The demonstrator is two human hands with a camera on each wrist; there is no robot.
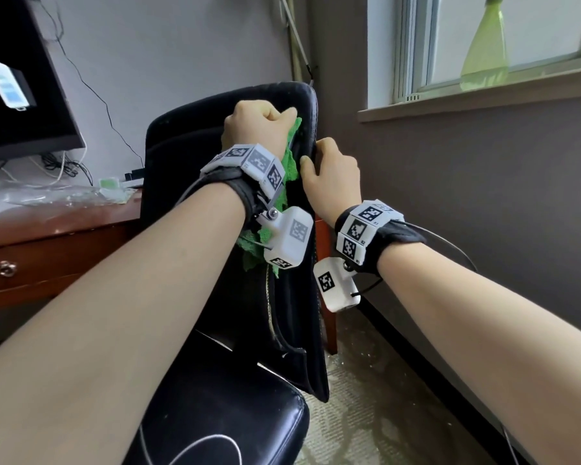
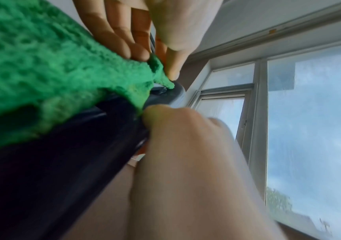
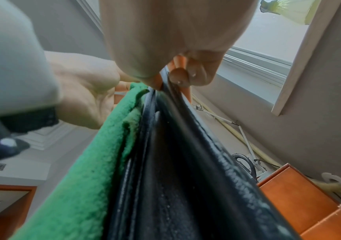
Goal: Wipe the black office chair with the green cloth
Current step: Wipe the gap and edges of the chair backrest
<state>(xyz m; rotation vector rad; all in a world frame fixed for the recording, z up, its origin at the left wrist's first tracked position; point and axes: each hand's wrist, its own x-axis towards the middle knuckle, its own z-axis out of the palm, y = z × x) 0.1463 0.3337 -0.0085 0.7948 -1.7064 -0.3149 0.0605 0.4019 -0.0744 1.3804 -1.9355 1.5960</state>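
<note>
The black office chair [image 1: 235, 297] stood with its backrest edge-on to the person, its right edge close to the grey wall under the window [image 1: 483, 45] and its left side against the wooden worktop [image 1: 47, 236], leaving a narrow strip of carpet beside the wall. The green cloth [image 1: 291, 166] lay against the backrest's front face near the top edge, hanging down past the left wrist.

The left hand [image 1: 255, 125] was clenched on the cloth (the left wrist view showed fingers [image 2: 112, 37] curled down onto its upper edge), pressing it to the backrest just below the top. The right hand [image 1: 332, 176] gripped the backrest's right edge; in the right wrist view its fingertips [image 3: 179, 76] pinched the black rim, thumb on the near side. The two hands were just beside each other.
</note>
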